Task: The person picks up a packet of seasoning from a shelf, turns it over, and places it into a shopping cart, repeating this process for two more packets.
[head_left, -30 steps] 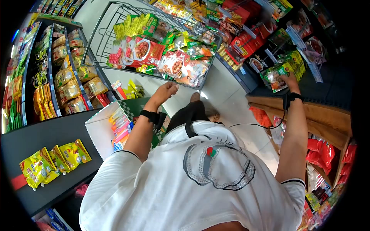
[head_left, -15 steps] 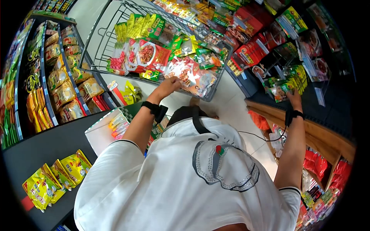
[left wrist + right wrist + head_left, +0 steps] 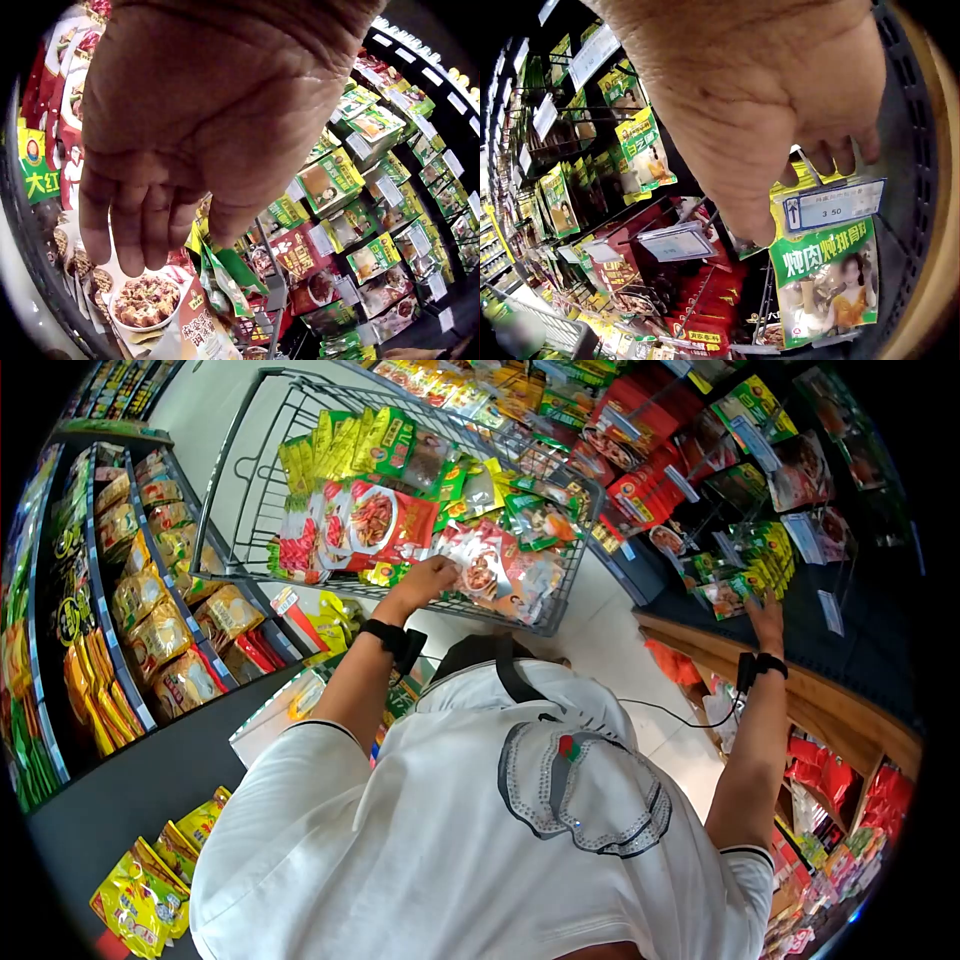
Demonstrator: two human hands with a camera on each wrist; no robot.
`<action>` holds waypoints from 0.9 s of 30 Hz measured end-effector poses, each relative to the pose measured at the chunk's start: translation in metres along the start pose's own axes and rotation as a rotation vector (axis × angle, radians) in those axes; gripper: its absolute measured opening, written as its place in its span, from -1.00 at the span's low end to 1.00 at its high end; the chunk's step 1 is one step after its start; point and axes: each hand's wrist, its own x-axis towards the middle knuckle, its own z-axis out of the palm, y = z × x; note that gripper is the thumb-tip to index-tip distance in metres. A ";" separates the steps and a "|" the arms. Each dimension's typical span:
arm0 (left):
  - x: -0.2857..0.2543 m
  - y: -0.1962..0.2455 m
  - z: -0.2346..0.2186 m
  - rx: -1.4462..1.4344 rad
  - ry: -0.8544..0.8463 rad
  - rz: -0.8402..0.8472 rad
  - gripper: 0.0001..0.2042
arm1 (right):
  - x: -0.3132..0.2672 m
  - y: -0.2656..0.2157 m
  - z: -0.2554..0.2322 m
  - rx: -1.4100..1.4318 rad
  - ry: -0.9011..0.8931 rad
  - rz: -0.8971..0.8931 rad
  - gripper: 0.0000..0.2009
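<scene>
My left hand [image 3: 422, 585] is over the near side of a wire shopping cart [image 3: 230, 475]. Its fingers, loosely extended, overlap white packets showing a bowl of food [image 3: 146, 300] in the left wrist view. On the right, my right hand [image 3: 767, 625] reaches to a row of green and yellow seasoning packets [image 3: 770, 555] hanging at the low shelf. In the right wrist view, thumb and fingers spread about the yellow tops of these packets, partly behind a price tag [image 3: 832, 205]. The front packet [image 3: 825, 285] has a green band and a clear lower part.
Red food packets [image 3: 375, 525] and yellow-green ones [image 3: 350, 445] also lie in the cart. Shelves of bagged goods [image 3: 160, 610] line the left, with yellow pouches [image 3: 140, 895] on a dark counter. A wooden ledge [image 3: 840, 705] edges the right shelf. A cable [image 3: 670, 720] runs to my right wrist.
My left hand has moved forward to the cart's packets. My right hand has shifted slightly down in the view and stays by the hanging green packets, its fingers now spread at their edge.
</scene>
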 end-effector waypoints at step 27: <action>0.052 -0.101 -0.171 0.616 0.817 0.205 -0.54 | -0.187 -0.163 0.059 0.545 0.225 -0.213 -0.41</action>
